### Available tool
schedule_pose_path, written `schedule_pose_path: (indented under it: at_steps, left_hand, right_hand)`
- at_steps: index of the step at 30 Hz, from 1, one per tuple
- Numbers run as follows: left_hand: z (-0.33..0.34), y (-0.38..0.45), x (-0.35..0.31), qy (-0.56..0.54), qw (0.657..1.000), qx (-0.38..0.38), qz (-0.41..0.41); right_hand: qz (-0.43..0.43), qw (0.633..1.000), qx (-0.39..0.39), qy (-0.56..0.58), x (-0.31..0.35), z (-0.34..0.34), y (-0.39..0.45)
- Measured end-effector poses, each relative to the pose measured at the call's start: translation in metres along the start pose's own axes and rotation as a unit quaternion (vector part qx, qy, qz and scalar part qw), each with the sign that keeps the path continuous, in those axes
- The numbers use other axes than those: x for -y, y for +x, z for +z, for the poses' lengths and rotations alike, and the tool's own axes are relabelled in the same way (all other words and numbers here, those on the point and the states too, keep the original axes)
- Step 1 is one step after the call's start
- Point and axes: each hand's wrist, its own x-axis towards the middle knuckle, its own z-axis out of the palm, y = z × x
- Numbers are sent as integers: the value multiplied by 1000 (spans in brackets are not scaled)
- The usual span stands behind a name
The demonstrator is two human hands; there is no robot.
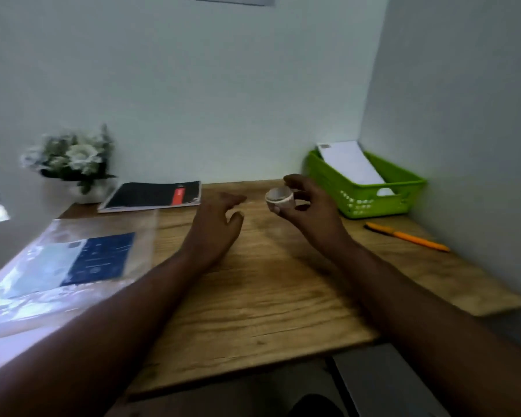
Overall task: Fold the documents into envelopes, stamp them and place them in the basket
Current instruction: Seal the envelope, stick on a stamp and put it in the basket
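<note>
1 small round white stamp (278, 199) pinched in right hand (309, 206); left hand (215, 224) relaxed, empty.

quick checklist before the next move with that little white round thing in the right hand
1. Right hand grips the small white round thing: ok.
2. What that thing is, stamp or tape roll: cannot tell, blurred.
3. Left hand free, fingers relaxed above the desk: ok.
4. Green basket within view at the far right, a white envelope already leaning in it: ok.
5. Next envelope ready on the desk in front: not ok, none visible there.
6. Clear folder with papers lies at the left: ok.
</note>
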Motion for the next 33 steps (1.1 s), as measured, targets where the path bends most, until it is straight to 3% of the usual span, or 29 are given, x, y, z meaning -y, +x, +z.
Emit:
schedule_pose_path:
  at_steps: [4, 7, 9, 13, 19, 24, 27, 33]
  left_hand:
    - [60, 15, -48, 39, 983, 158, 89]
    - [114, 35, -85, 54, 970, 195, 133]
    - [143, 48, -106, 49, 965, 210, 147]
    - [179, 65, -131, 58, 945, 271, 172]
    - [207, 66, -129, 116, 942, 274, 156]
    - [215, 63, -120, 101, 951, 255, 142]
    - [216, 63, -120, 85, 953, 260, 134]
    - [216, 67, -121, 29, 960, 261, 101]
  right_hand:
    - [70, 974, -140, 165, -3, -87, -30]
    - [133, 941, -181, 252, -9, -141, -51]
    - [156, 949, -187, 198, -14, -171, -61]
    - [118, 982, -88, -115, -22, -219, -69]
    - [78, 938, 69, -332, -26, -239, -59]
    - [104, 865, 150, -468, -33, -240, -52]
    - [113, 846, 168, -492, -35, -240, -49]
    - [129, 888, 160, -411, -43, -240, -50]
